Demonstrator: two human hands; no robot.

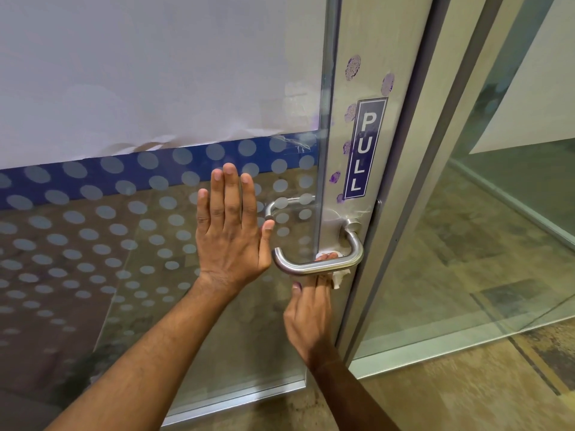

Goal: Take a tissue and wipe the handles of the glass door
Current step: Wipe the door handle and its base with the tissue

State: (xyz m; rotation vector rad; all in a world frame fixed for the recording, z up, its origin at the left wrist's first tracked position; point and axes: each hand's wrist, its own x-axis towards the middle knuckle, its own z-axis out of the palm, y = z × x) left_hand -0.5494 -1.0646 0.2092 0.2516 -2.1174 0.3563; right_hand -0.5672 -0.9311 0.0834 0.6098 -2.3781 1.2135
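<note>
A curved steel lever handle [314,266] sticks out from the metal stile of the glass door [140,244]. My right hand [309,318] reaches up behind the handle's bar, fingers pressing a white tissue [339,276] against its back; bits of tissue show above and below the bar. My left hand [228,231] lies flat on the glass just left of the handle, fingers spread upward, holding nothing. A second handle [286,205] on the far side shows through the glass.
A blue PULL sign [364,149] runs down the stile above the handle, with purple smudges around it. White paper [155,73] covers the upper glass. A fixed glass panel [497,228] and the door frame stand to the right. Tiled floor lies below.
</note>
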